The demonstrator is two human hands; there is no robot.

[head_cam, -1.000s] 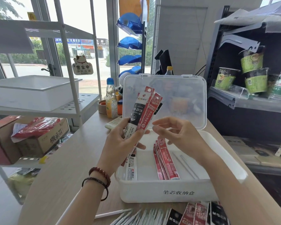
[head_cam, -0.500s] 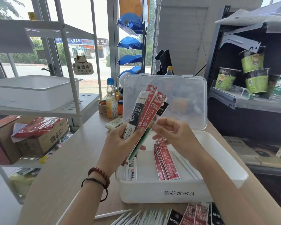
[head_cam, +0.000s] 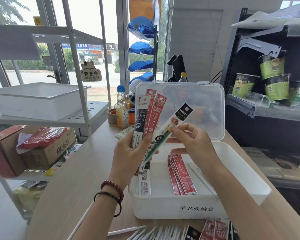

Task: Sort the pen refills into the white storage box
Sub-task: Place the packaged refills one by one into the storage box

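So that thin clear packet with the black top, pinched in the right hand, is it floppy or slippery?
Probably fairly stiff: the clear packet stands straight above the right hand pinching it, without sagging. Likely very light, since a pinch suffices. Its glossy film may be slightly slippery.

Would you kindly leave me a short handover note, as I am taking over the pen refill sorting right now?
Left hand: grips a fan of packets, one black and two red.
Right hand: pinches a clear packet with green inside; its lower end rests against the left hand.
White storage box: open on the table, lid upright.
Done: a stack of red packets mid-box, a black-and-white packet at its left.
Left: the four held packets, then the unsorted packets and loose white refills in front of the box.
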